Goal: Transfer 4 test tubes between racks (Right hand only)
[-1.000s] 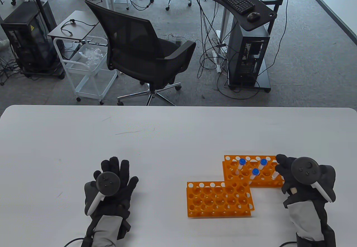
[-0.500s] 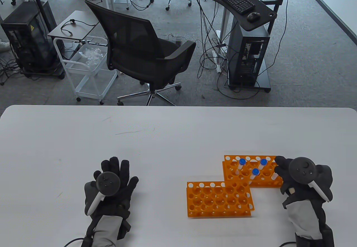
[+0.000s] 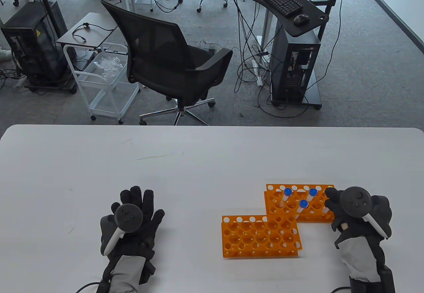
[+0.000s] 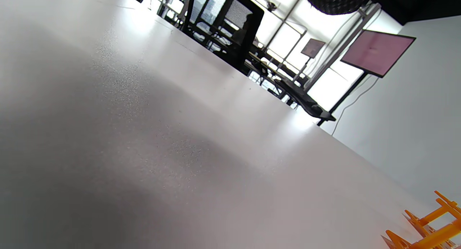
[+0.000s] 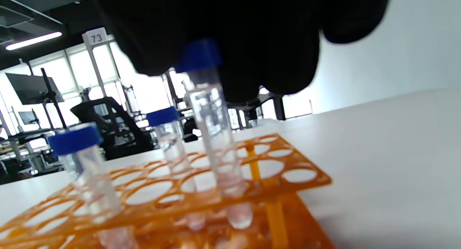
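Two orange racks lie on the white table. The far rack (image 3: 299,215) holds three blue-capped test tubes (image 3: 303,204) standing free. A fourth tube (image 3: 326,210) stands at its right end, under my right hand (image 3: 331,202). In the right wrist view the gloved fingertips (image 5: 273,61) close around this tube's blue cap (image 5: 200,54), and its base still sits in a rack hole (image 5: 237,214). The near rack (image 3: 260,236) has no tubes in it. My left hand (image 3: 139,207) rests flat on the table, fingers spread, holding nothing.
The table's far edge (image 3: 212,126) faces an office chair (image 3: 165,61) and a computer stand. The left wrist view shows bare tabletop (image 4: 144,133) and a corner of an orange rack (image 4: 428,223).
My right hand has shifted a little to the left, settling over the rightmost tube. The tubes, both racks and my left hand have not moved.
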{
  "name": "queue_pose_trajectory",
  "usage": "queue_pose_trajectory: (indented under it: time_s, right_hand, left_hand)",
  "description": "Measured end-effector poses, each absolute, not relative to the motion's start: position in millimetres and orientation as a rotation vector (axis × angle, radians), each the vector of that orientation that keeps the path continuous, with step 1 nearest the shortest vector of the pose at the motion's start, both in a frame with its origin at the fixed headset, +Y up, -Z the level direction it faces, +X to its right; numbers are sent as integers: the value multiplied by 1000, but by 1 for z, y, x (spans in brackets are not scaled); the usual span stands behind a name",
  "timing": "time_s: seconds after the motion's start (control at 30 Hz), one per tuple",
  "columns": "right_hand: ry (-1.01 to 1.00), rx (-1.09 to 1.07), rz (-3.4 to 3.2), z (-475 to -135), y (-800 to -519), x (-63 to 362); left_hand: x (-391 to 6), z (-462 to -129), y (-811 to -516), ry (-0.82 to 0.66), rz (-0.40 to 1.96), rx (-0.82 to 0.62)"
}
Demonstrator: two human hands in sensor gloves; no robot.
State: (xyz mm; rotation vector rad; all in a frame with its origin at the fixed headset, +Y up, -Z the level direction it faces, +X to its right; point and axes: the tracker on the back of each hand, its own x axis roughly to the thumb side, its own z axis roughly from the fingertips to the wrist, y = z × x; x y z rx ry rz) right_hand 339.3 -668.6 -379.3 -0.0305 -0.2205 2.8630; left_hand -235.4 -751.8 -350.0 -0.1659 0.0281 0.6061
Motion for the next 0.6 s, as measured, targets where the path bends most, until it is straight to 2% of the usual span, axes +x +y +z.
queue_pose_trajectory:
  time_s: [0.6]
  right_hand:
    - [-160, -52, 2881, -385, -684, 339]
  left_hand:
    - [-235, -350, -752, 27, 607, -166]
